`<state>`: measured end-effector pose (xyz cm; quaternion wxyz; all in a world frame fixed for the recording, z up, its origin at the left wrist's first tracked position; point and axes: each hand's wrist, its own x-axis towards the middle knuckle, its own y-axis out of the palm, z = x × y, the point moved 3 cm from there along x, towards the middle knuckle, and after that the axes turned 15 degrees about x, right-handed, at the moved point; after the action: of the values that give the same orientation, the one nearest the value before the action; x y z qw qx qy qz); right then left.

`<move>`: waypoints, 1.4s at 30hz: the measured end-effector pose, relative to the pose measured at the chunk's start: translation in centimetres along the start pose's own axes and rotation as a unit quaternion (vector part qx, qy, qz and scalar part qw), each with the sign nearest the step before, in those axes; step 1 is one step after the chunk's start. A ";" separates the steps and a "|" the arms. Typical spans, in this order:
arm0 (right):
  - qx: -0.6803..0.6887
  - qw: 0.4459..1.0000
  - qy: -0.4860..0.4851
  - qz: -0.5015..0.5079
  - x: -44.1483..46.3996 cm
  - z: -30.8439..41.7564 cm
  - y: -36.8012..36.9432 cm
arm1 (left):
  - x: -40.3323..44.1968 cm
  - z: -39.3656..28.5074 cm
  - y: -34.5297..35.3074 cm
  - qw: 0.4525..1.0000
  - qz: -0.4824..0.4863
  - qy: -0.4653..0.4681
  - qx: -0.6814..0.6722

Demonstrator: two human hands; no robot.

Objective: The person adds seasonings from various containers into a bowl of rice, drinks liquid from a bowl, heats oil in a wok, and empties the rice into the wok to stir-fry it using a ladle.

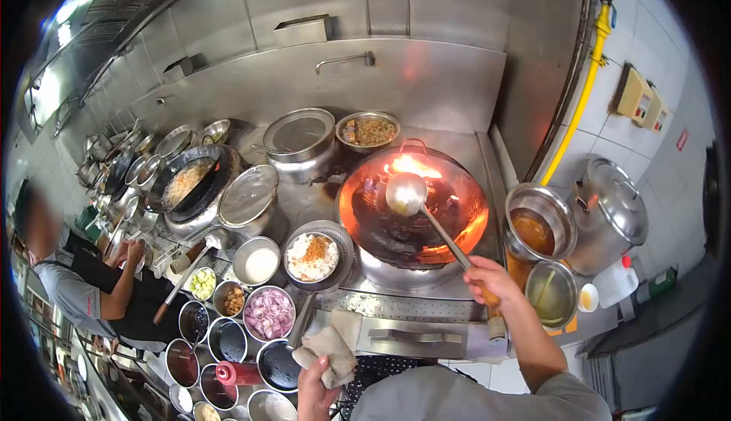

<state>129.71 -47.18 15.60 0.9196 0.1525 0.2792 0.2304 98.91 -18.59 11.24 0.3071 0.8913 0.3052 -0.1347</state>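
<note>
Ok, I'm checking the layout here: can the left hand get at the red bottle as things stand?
Probably: the red bottle lies uncovered, just past a dark bowl. The left hand would likely need to release the cloth first.

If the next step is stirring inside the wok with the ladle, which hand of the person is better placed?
Right, most likely. The right hand grips the ladle, which reaches over the wok. The left hand holds a cloth, farther from the wok.
</note>
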 end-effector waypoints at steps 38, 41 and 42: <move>-0.536 0.818 -0.206 -0.034 -3.9 1.4 -3.6 | -2.6 -0.3 -1.2 0.999 -0.034 0.041 -0.006; -0.188 0.982 0.020 -0.004 -6.0 2.4 -0.8 | -2.7 -0.1 -1.6 0.998 -0.053 0.030 -0.022; -0.085 0.996 0.036 0.004 -4.8 2.0 -1.0 | -2.5 -0.2 -1.3 0.998 -0.050 0.025 -0.016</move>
<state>127.64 -50.78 18.94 0.9175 0.0666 0.2912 0.2626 96.18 -18.80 11.83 0.3065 0.8729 0.3593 -0.1227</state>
